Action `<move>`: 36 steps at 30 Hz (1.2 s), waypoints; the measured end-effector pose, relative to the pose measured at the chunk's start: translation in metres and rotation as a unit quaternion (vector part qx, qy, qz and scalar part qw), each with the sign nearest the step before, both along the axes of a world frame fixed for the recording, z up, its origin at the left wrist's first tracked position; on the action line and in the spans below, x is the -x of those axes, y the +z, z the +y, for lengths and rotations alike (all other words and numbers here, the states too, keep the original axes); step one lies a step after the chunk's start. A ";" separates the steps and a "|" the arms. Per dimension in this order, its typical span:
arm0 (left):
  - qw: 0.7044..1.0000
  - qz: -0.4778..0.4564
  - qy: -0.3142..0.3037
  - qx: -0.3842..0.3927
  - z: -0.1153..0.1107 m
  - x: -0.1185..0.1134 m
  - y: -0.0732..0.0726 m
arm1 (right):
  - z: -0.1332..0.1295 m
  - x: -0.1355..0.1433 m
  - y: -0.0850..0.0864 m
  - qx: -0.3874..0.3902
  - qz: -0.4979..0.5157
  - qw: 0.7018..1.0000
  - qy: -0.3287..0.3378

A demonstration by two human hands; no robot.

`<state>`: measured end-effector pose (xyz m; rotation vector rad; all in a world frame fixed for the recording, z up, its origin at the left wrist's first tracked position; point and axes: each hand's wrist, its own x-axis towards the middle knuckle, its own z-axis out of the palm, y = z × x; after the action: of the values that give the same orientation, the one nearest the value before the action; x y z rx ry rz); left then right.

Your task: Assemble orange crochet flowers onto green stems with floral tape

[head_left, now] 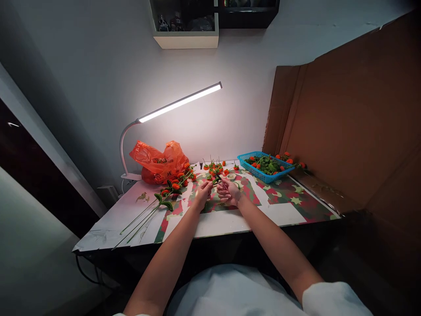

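Over the middle of the table, my left hand (204, 193) is closed, its fingertips pinching a short green stem (215, 181). Close by on the right, my right hand (228, 192) is also closed, with its fingertips near the same stem. A small dark thing shows at those fingertips, too small to name. Just behind my hands lie several short-stemmed orange flowers (215, 167). A small pale roll (231, 176), like tape, rests beside my right hand. To the left, long-stemmed orange flowers (176, 186) with green leaves lie across the table.
An orange plastic bag (158, 162) stands at the back left beside a lit desk lamp (180, 103). A blue basket (268, 176) at the back right holds green stems and orange flowers. Tall cardboard (345, 109) borders the right side. A shelf (186, 40) hangs above.
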<state>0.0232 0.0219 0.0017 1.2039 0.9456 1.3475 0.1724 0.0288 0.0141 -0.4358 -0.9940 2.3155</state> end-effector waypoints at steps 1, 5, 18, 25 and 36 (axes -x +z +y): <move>1.000 -0.005 0.001 -0.001 0.000 0.000 0.000 | 0.000 0.000 0.000 0.002 0.001 1.000 0.000; 1.000 -0.019 0.000 -0.001 0.000 -0.001 0.001 | 0.000 0.000 -0.001 0.006 0.009 1.000 -0.010; 0.995 0.077 -0.006 -0.056 0.005 -0.004 -0.005 | 0.001 0.006 0.000 0.017 0.000 0.998 -0.068; 0.995 0.084 -0.009 -0.052 0.004 -0.003 -0.004 | 0.001 0.007 -0.002 0.041 0.005 0.995 -0.088; 0.997 0.046 0.036 -0.042 0.000 -0.007 -0.004 | -0.001 0.004 0.002 0.030 0.007 0.998 -0.055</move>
<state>0.0300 0.0224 -0.0018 1.3156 1.0136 1.4111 0.1688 0.0278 0.0161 -0.4858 -0.8727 2.2513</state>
